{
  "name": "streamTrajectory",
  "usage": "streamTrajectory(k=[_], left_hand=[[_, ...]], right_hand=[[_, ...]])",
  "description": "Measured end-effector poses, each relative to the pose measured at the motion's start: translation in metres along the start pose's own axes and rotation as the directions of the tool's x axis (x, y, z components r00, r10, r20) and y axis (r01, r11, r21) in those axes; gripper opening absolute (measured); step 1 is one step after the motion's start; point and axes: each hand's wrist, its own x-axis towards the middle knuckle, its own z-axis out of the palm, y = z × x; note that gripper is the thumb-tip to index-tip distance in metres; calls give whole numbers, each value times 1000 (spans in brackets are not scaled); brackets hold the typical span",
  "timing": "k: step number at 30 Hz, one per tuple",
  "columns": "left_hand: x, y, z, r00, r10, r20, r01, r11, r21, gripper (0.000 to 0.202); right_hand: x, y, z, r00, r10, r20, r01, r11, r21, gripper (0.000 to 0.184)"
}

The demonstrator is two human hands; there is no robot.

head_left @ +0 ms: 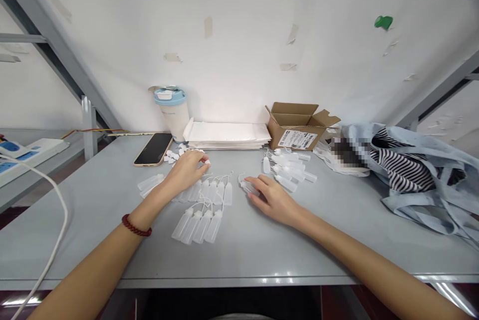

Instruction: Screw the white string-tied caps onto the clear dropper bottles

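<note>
My left hand (pixel 187 169) reaches over the grey table (pixel 93 240), fingers pinched on a small white cap (pixel 207 163) beside a scatter of white caps (pixel 175 154). My right hand (pixel 273 199) lies on the table, fingers curled around a small translucent squeeze bottle (pixel 247 187). Between and below my hands lie two rows of capped bottles (pixel 204 210). More bottles (pixel 290 168) lie in a heap past my right hand. A red bead bracelet (pixel 135 226) circles my left wrist.
At the wall stand a lidded cup (pixel 172 110), a stack of white padded mailers (pixel 226 134) and an open cardboard box (pixel 297 128). A phone (pixel 153 149) lies at left. Blue and striped fabric (pixel 415 170) covers the right side. A power strip (pixel 26 153) and white cable (pixel 52 240) sit far left.
</note>
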Motion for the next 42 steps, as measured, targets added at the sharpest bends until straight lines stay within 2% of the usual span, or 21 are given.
streamTrajectory(k=[4, 8, 15, 20, 22, 24, 26, 28, 30, 32, 37, 42], left_hand=[[0, 4, 0, 1000, 4, 2, -4, 1000, -20, 24], [-2, 7, 1, 1000, 13, -5, -13, 999, -47, 24], [-10, 22, 3, 999, 42, -26, -45, 993, -113, 25], [-21, 46, 0, 999, 35, 20, -28, 957, -288, 22], [-26, 56, -2, 996, 45, 78, -15, 938, -347, 21], [-30, 65, -3, 984, 78, 162, -8, 917, -398, 19], [-34, 71, -3, 960, 112, 256, 20, 886, -463, 19], [-36, 76, -1, 936, 123, 329, 71, 851, -520, 20], [-38, 79, 2, 931, 104, 351, 117, 823, -555, 21], [-38, 81, 4, 937, 82, 339, 142, 799, -585, 21], [-37, 83, 4, 939, 67, 338, 182, 736, -652, 26], [-37, 83, 4, 932, 83, 353, 185, 727, -661, 27]], right_hand=[[2, 1, -1, 999, -30, 40, 33, 996, -80, 35], [1, 4, 0, 999, -27, 32, 30, 991, -127, 35], [-2, 7, 1, 1000, -9, 20, 12, 991, -130, 26], [-3, 8, -1, 1000, -2, -12, 1, 999, -42, 27], [-2, 7, -4, 997, 18, -70, -16, 999, 34, 27], [-2, 5, -10, 987, 93, -128, -75, 987, 141, 26], [-1, 1, -16, 970, 199, -136, -153, 944, 291, 25], [0, -3, -23, 958, 278, -74, -216, 865, 453, 26], [0, -7, -28, 953, 302, 12, -253, 776, 577, 27], [-1, -9, -31, 951, 301, 72, -275, 713, 644, 27], [-1, -13, -32, 955, 257, 148, -280, 621, 732, 25], [-1, -14, -31, 965, 197, 173, -259, 595, 761, 24]])
